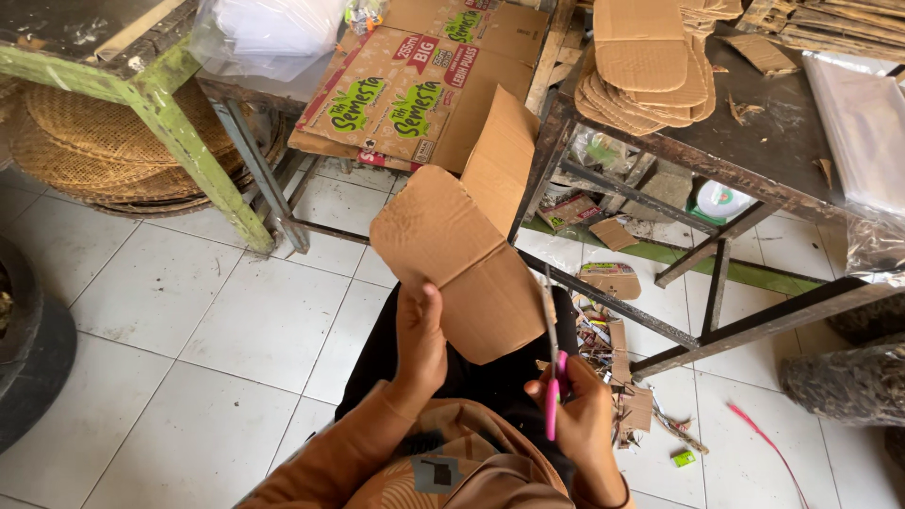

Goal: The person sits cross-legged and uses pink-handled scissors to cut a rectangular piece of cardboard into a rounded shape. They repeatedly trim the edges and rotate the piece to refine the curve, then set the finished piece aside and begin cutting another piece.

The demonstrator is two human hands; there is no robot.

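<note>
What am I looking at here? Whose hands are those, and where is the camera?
The camera sits on a person's head and looks down, so you see that person's own two hands from above. The left hand holds up a piece of brown cardboard with rounded corners and folds in it. The right hand holds scissors with pink handles, blades pointing up beside the cardboard's edge. On the dark table ahead lies a stack of cut cardboard shapes. A flattened printed box leans behind. Cardboard scraps lie on the white tiled floor, and woven trays are piled under a green-legged bench.
</note>
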